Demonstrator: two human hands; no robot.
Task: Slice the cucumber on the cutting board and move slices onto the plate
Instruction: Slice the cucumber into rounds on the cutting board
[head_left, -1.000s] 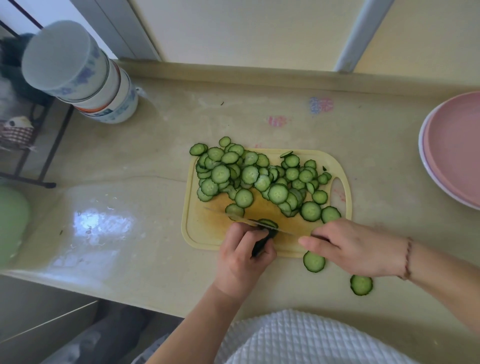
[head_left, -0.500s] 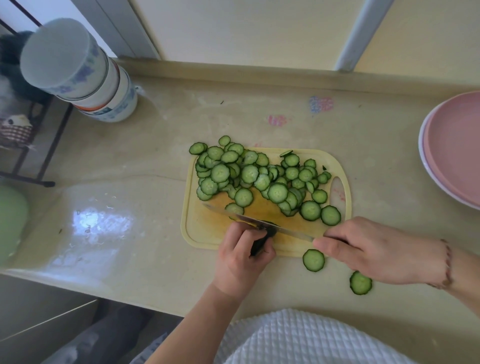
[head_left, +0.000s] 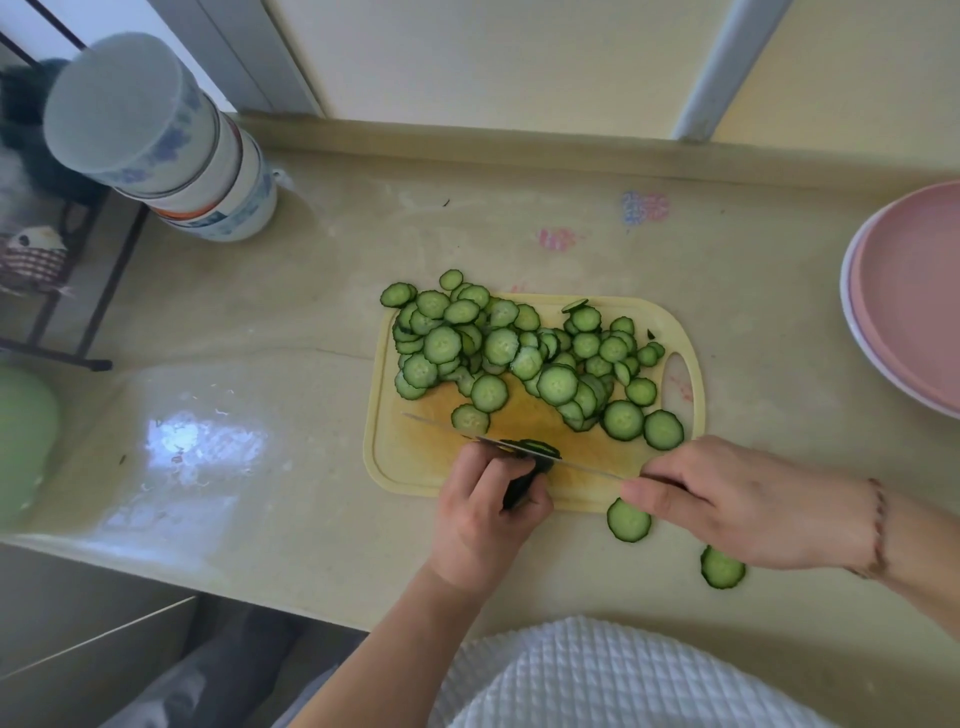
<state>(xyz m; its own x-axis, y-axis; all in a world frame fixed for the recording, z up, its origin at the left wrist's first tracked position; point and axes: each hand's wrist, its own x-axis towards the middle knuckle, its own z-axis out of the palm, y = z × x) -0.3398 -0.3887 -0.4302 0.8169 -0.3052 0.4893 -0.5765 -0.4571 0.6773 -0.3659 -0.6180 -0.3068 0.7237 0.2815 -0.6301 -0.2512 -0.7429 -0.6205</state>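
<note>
Nearest, two forearms reach in over a white quilted cloth (head_left: 597, 675). The left hand (head_left: 485, 512) curls its fingers round the dark cucumber (head_left: 524, 480) stub at the board's near edge, knuckles raised. The right hand (head_left: 748, 506), a bracelet (head_left: 878, 530) at the wrist, grips the knife (head_left: 519, 447), whose blade crosses the stub and points left. Two slices (head_left: 628, 519) lie on the counter (head_left: 291, 322) just off the board (head_left: 410, 457). Farther back a heap of slices covers the board's far half. The pink plate (head_left: 914, 296) sits at the right edge, well apart; stacked bowls (head_left: 171, 150) stand far left.
</note>
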